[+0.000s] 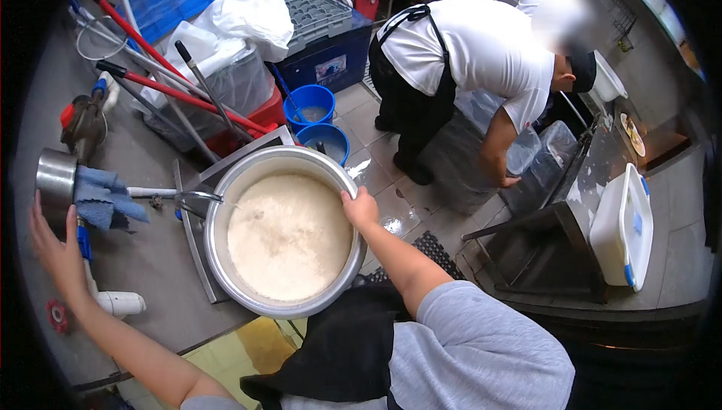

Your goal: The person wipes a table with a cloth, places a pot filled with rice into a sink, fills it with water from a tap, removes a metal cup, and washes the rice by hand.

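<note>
A large round metal pot (213, 237) holds cloudy, whitish liquid with foam on top, and a thin stream from a curved metal spout (199, 195) enters it at the left. My right hand (360, 209) grips the pot's right rim, thumb over the edge. On the left, my left hand (59, 248) is raised with fingers spread, its fingertips at the lower side of a small metal container (56, 177). Blue cloths (105, 198) hang beside that container. Whether the fingertips touch it, I cannot tell.
Two blue buckets (310, 103) stand on the wet tiled floor beyond the pot. A co-worker (474, 49) bends over clear plastic containers (523, 150) at the right. Long-handled tools (177, 86) lean at the upper left. A white tub (620, 226) sits far right.
</note>
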The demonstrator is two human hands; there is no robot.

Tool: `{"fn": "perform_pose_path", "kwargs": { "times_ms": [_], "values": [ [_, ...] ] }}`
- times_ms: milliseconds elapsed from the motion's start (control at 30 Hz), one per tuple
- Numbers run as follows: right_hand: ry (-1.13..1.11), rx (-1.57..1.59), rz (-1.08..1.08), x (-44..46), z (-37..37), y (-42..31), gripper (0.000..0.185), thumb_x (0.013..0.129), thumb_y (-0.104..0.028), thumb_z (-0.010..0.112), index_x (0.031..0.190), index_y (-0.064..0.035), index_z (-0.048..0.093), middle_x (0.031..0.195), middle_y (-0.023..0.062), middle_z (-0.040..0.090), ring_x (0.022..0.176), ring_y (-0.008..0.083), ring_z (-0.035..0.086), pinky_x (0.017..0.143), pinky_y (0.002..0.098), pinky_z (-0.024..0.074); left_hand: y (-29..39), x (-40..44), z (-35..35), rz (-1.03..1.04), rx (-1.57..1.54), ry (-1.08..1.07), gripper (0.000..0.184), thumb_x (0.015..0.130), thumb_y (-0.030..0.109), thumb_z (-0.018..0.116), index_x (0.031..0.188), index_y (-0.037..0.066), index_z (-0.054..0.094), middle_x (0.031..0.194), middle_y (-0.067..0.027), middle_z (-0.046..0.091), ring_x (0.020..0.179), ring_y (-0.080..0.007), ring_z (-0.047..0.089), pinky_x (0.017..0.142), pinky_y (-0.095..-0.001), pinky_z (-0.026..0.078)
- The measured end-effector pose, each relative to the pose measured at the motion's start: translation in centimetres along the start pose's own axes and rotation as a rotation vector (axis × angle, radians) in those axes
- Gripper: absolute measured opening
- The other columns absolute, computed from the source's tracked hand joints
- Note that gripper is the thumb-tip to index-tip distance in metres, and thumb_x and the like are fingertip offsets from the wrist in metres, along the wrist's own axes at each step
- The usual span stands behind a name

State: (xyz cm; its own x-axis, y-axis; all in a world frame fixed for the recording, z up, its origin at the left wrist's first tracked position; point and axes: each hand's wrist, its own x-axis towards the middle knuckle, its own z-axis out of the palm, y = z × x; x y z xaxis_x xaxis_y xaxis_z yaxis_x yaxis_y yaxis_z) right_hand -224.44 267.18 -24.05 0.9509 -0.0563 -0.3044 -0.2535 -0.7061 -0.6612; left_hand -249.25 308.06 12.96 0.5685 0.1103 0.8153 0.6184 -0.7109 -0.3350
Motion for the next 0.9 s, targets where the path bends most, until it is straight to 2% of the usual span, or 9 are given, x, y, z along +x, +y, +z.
{"fn": "perform_pose_path", "kwargs": {
  "times_ms": [100, 200, 300, 400, 600, 733, 833, 900],
  "values": [
    [-0.003, 0.003, 0.005, -0.2, -0.2, -0.1, 0.047, 0.082, -0.042, 0.056, 0.102, 0.0008, 0.054, 0.099, 0.0261, 0.062, 0.097, 0.0406, 0.058, 0.085, 0.0458, 0.0447, 0.3, 0.1, -0.2, 0.01, 0.07, 0.005, 0.058, 0.085, 0.038, 0.06, 0.136, 0.018, 0.04, 0.138, -0.0151, 0.039, 0.13, -0.0298, 0.035, 0.107, -0.046, 0.024],
    [0.015, -0.007, -0.019, -0.1, 0.0, 0.0, 0.047, 0.082, -0.042, 0.056, 0.102, 0.0001, 0.053, 0.097, 0.0256, 0.063, 0.094, 0.0406, 0.06, 0.083, 0.0463, 0.0461, 0.2, 0.1, -0.1, 0.013, -0.024, 0.016, 0.059, 0.085, 0.038, 0.06, 0.136, 0.018, 0.04, 0.139, -0.0159, 0.038, 0.131, -0.0306, 0.034, 0.107, -0.0459, 0.024],
    [0.019, -0.024, -0.021, 0.0, 0.0, -0.1, 0.047, 0.082, -0.042, 0.056, 0.102, -0.0003, 0.052, 0.095, 0.0252, 0.063, 0.092, 0.0403, 0.061, 0.082, 0.0464, 0.0467, 0.8, 0.0, -0.1, -0.025, 0.097, 0.003, 0.06, 0.084, 0.038, 0.062, 0.136, 0.017, 0.041, 0.139, -0.0164, 0.038, 0.131, -0.0316, 0.032, 0.107, -0.0456, 0.024],
    [0.014, -0.032, -0.014, -0.2, -0.1, -0.1, 0.047, 0.082, -0.042, 0.056, 0.102, -0.0001, 0.052, 0.096, 0.0252, 0.063, 0.092, 0.0401, 0.061, 0.082, 0.0461, 0.0465, 1.1, 0.2, -0.6, -0.052, -0.006, -0.031, 0.061, 0.083, 0.038, 0.062, 0.136, 0.016, 0.041, 0.139, -0.0163, 0.038, 0.131, -0.0321, 0.031, 0.107, -0.0453, 0.024],
    [0.021, -0.019, -0.038, 0.4, 0.5, 0.4, 0.046, 0.082, -0.041, 0.056, 0.102, 0.0001, 0.052, 0.096, 0.0256, 0.063, 0.093, 0.0405, 0.06, 0.083, 0.0458, 0.046, 1.0, 0.0, -0.6, -0.054, 0.013, -0.033, 0.063, 0.084, 0.04, 0.06, 0.139, 0.019, 0.036, 0.14, -0.0128, 0.037, 0.132, -0.0308, 0.031, 0.108, -0.0434, 0.026],
    [0.044, 0.045, -0.063, 0.2, 0.6, 0.5, 0.051, 0.081, -0.044, 0.057, 0.102, 0.0024, 0.054, 0.095, 0.0279, 0.062, 0.093, 0.0429, 0.059, 0.083, 0.0464, 0.0451, 1.9, -0.2, -1.1, -0.105, 0.023, -0.035, 0.063, 0.084, 0.037, 0.061, 0.139, 0.02, 0.035, 0.142, -0.0122, 0.034, 0.132, -0.0298, 0.03, 0.108, -0.0431, 0.025],
    [0.019, 0.026, -0.05, -0.1, 0.2, 0.1, 0.052, 0.08, -0.044, 0.057, 0.103, 0.0025, 0.054, 0.097, 0.0281, 0.062, 0.095, 0.043, 0.058, 0.084, 0.0466, 0.0448, 3.5, 0.2, -2.3, -0.189, -0.073, -0.061, 0.062, 0.082, 0.031, 0.064, 0.137, 0.016, 0.039, 0.14, -0.0158, 0.035, 0.131, -0.0321, 0.031, 0.107, -0.0426, 0.025],
    [0.007, 0.017, -0.036, -0.4, -0.1, -0.3, 0.052, 0.081, -0.044, 0.057, 0.103, 0.0024, 0.053, 0.098, 0.0283, 0.061, 0.096, 0.0429, 0.058, 0.084, 0.0466, 0.0446, 3.7, 0.2, -2.5, -0.236, -0.153, -0.078, 0.065, 0.081, 0.03, 0.065, 0.138, 0.02, 0.036, 0.143, -0.0136, 0.032, 0.132, -0.0308, 0.029, 0.109, -0.0435, 0.024]
  ]
}}
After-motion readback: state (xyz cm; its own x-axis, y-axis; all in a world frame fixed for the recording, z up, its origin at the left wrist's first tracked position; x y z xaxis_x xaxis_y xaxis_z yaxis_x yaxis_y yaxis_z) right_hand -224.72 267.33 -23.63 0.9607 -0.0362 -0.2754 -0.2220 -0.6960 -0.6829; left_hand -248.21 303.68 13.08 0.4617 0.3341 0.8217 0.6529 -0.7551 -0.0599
